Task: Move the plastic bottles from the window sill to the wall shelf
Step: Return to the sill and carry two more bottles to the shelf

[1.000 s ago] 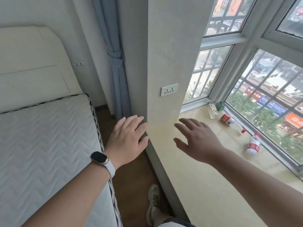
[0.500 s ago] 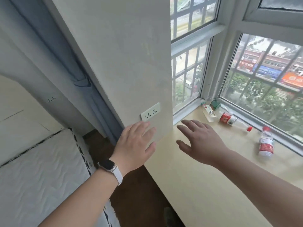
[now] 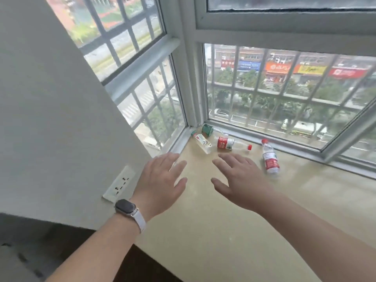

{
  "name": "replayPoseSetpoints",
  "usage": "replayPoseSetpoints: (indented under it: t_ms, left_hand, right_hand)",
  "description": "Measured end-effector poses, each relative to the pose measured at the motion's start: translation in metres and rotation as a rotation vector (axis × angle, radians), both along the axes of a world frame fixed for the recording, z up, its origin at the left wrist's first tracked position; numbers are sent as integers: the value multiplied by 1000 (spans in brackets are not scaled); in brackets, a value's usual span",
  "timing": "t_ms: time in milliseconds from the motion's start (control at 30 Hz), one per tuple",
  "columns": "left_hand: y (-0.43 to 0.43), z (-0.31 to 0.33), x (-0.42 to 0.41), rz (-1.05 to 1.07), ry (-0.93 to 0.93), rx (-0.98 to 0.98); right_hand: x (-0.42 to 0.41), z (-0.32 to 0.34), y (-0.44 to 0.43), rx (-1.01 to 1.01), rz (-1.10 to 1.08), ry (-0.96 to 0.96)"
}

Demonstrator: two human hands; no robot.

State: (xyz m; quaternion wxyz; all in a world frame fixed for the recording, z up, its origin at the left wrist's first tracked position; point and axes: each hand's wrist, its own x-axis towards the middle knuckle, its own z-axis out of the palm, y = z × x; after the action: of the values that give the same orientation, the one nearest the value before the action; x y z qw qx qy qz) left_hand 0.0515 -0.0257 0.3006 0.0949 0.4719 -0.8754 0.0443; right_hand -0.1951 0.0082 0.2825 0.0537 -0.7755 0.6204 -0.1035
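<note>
Both hands hover palm down above the pale beige stone window sill (image 3: 234,231), the left hand (image 3: 160,184) with a dark smartwatch on a white strap (image 3: 126,207) and the right hand (image 3: 240,180), each with the fingers spread and holding nothing. 4 plastic bottles lie on their sides in the far corner under the white-framed window (image 3: 189,82): a green-labelled bottle (image 3: 207,130), a white-labelled bottle (image 3: 202,142) and a red-labelled clear bottle with a red cap (image 3: 230,143). A second red-labelled clear bottle with a red cap (image 3: 269,158) lies apart from them, just beyond the right hand.

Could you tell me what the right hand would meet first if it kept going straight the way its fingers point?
Probably the red-labelled bottle lying on the sill: the open right hand points up-left toward it. Depth is unclear, so it might pass above.
</note>
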Motion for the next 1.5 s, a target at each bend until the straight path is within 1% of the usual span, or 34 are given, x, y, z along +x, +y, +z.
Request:
replayPoseSetpoints:
  t_ms: [233, 333, 433, 567, 767, 933, 1033, 1133, 1300, 1433, 1500]
  left_hand:
    - [-66, -29, -83, -261, 41, 71]
    - [-97, -48, -110, -341, 47, 131]
    - [-136, -75, -135, -405, 46, 151]
    - [-181, -122, -165, -448, 41, 170]
    - [-233, -212, -206, -395, 1, 346]
    - [-274, -278, -232, -318, 9, 421]
    - [-294, -311, -240, -242, 42, 436]
    - [-315, -336, -245, -182, 0, 470]
    - [-336, -362, -251, -195, -50, 490]
    - [-340, -370, -254, -184, -51, 448]
    - [-341, -370, -257, -178, -83, 442]
  right_hand:
    - [-60, -16, -4, 98, -228, 17]
    - [-80, -30, -15, 120, -329, 28]
    - [-97, -52, -33, 163, -403, 34]
    - [-118, -95, -57, 193, -490, 60]
    - [-148, -177, -88, 232, -608, 49]
    - [-173, -237, -117, 333, -719, -51]
    - [-185, -264, -135, 356, -858, -179]
    - [-204, -286, -157, 438, -959, -296]
    - [-227, -318, -187, 445, -1111, -500]
    - [-234, -336, -192, 474, -1138, -559]
    - [-234, -342, -191, 481, -1159, -580]
